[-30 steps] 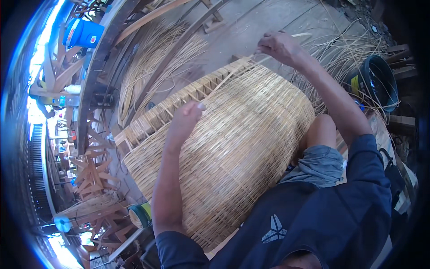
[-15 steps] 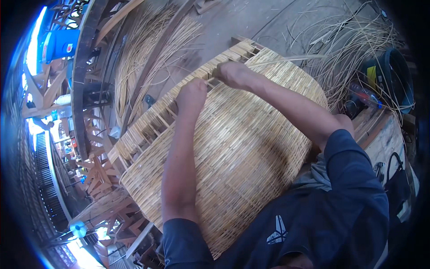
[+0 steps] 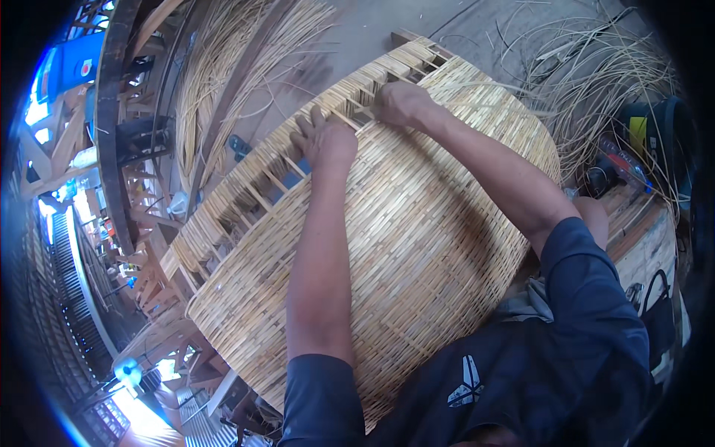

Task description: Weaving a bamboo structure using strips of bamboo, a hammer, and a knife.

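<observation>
A large woven cane panel (image 3: 417, 238) lies tilted across my lap. Along its far edge runs a rail (image 3: 216, 201) wrapped in cane strips, joined to the weave by short crosspieces with gaps between. My left hand (image 3: 329, 145) rests over this rail, back upward, its fingers apart and laid on the wrapping. Just right of it, my right hand (image 3: 402, 104) is closed at the gap between rail and weave. Its fingertips are hidden, so what it pinches does not show. A pale strip (image 3: 344, 121) crosses the gap between the two hands.
Loose cane strands (image 3: 596, 89) lie tangled on the floor at far right, beside a dark bucket (image 3: 659, 141) and a plastic bottle (image 3: 625, 167). A bundle of cane (image 3: 216, 82) lies far left, near wooden frames and a blue container (image 3: 74, 65). A wooden bench (image 3: 640, 231) stands at right.
My left hand has uncurled from a fist and spread its fingers over the wrapped rail. My right hand has shifted slightly right in view and stays closed. The view has tilted a little.
</observation>
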Demonstrator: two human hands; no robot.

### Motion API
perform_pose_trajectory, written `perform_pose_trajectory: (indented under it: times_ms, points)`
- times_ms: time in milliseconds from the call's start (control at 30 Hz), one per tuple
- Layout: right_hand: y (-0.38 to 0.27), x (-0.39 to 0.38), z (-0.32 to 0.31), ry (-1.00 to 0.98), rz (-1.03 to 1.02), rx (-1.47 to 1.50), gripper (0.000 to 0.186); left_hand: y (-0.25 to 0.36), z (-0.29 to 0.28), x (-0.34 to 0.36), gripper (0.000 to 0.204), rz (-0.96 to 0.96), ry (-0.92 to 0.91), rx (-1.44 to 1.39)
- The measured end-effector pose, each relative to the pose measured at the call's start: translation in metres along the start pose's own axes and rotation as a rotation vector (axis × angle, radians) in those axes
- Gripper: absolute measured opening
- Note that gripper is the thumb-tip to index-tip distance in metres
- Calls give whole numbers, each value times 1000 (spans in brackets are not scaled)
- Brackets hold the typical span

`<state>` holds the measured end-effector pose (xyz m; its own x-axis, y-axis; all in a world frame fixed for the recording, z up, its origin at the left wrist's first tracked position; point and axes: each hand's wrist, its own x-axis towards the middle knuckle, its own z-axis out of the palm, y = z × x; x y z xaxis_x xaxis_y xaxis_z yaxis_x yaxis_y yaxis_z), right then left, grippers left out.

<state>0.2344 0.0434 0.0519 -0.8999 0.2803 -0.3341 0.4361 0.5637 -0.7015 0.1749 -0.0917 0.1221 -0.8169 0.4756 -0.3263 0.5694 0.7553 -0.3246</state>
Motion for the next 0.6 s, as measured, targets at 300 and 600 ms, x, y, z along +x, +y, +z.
perform_pose_trajectory:
  times_ms: [300, 600]
  points:
    - [-3, -3, 11, 1, -179, 88, 23, 0, 2, -4, 29, 74, 186, -183]
    - [74, -166, -65, 653, -139, 182, 28, -88, -89, -21, 23, 131, 461, -60]
